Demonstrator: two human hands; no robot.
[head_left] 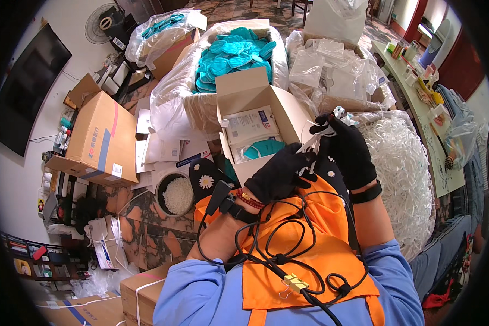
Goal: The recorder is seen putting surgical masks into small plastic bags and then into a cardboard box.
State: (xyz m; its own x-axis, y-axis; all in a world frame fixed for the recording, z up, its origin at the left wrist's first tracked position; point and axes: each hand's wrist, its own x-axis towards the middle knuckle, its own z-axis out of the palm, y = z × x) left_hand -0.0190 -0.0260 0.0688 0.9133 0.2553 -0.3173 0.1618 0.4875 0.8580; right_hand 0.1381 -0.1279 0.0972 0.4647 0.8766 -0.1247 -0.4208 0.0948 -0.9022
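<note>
Both my hands wear black gloves and meet over my lap. My left hand (pixel 280 173) is closed, with white elastic straps (pixel 311 142) running out from its fingertips. The fingers of my right hand (pixel 346 149) pinch the upper part of the same straps, and small pale pieces show above them. Just beyond stands an open carton (pixel 294 111) holding flat white packets (pixel 251 125) and a teal face mask (pixel 263 149). A big heap of white straps (pixel 399 168) fills a clear bag beside my right arm.
Behind the carton, a lined box (pixel 277 60) is piled with teal masks (pixel 233 57). Clear plastic pouches (pixel 328 65) fill a box to its right. A bowl (pixel 162 204) of small white pieces sits on the floor at left, near a large brown carton (pixel 103 141). Black cables (pixel 288 239) loop across my orange apron.
</note>
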